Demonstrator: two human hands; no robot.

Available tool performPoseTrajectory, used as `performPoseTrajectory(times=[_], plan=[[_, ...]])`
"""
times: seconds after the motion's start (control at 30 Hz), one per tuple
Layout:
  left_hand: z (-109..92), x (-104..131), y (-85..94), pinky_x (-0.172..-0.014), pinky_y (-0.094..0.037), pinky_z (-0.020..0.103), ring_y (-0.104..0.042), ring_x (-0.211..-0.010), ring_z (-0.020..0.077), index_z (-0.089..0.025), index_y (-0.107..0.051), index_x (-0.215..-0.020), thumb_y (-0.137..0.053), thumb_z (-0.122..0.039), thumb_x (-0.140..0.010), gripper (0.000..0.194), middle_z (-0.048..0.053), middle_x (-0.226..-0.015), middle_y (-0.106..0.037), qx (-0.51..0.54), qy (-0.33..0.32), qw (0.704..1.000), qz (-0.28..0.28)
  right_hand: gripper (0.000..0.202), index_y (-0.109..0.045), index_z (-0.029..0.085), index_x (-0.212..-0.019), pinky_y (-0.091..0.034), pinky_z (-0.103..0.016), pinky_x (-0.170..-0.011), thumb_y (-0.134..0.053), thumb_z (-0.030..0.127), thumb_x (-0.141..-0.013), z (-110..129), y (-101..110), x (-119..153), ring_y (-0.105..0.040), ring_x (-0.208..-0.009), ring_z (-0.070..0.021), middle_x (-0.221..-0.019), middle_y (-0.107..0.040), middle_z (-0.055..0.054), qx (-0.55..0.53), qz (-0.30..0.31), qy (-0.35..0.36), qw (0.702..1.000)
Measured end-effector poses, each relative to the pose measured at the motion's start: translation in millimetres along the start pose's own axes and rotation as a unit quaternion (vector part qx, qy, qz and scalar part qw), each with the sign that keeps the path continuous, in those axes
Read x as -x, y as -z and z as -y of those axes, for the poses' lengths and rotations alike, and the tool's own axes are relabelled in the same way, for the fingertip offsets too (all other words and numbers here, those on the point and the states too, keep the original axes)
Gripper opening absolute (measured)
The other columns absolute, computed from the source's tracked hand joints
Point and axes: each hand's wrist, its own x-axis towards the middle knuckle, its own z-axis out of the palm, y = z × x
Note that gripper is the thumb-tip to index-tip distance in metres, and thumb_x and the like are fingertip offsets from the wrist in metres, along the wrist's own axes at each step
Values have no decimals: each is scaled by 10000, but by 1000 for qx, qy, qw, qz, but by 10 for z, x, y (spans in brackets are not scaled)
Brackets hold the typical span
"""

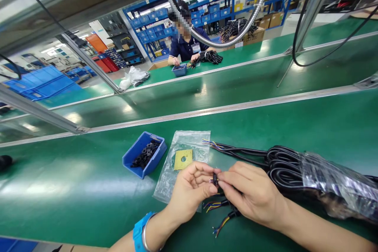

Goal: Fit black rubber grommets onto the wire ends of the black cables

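A glossy green table (73,189) spread beneath everything at hand. On its right lay a thick bundle of looped black cables (283,161), partly wrapped in clear plastic; a tug on one cable could have dragged its neighbours along. Left of it lay a flat, clear plastic bag (163,183), slick enough, perhaps, to slide if a wrist caught it. Just beside the bag stood a blue plastic bin (156,161) of small black parts (146,155), well apart from the bundle; a sweeping left forearm might have knocked it.

The left hand (189,195) and right hand (256,195) met in front of the bag, fingertips pinched on one small black piece (215,179) held above the table. A yellow square plate (178,162) with a round hole rested on the bag. Below the hands, fine multicoloured wire ends (218,226) fanned out and could have snagged or bent. The small piece, mostly covered by fingers, might have slipped if either pinch loosened; whether wires passed through it could not be told.
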Motion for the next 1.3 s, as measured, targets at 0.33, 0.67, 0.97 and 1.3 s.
performPoseTrajectory(times=[0.33,0.67,0.97,1.3], plan=[[107,-159,15,-693,-545,171,-658,-686,75,-152,-671,-853,-877,-155,-545,371,42,-921,-745,11,8,998,-69,115,-466,176,-843,-408,-267,-561,-415,73,-842,-115,125,95,-547,-604,-168,-682,-555,-22,180,175,-131,959],[160,-282,-216,-429,-450,153,-561,-453,74,-134,-673,-848,-879,-216,-530,387,-30,-530,-631,55,46,997,-27,199,-518,189,-836,-328,-360,-784,-359,124,-936,-114,274,29,-530,-626,-173,-662,-531,-1,274,178,-24,945],[233,-234,-152,-473,-482,154,-578,-457,72,-124,-655,-861,-878,-206,-535,403,-12,-529,-652,76,60,995,-12,160,-506,190,-845,-267,-319,-658,-405,221,-966,-146,314,108,-457,-648,-182,-730,-523,-10,212,179,-59,959],[263,-197,-143,-455,-497,171,-605,-464,98,-112,-654,-810,-890,-261,-520,402,12,-535,-663,84,82,993,-2,197,-566,178,-856,-237,-311,-633,-405,166,-967,-108,317,124,-391,-639,-162,-724,-532,-28,208,134,-16,969]])
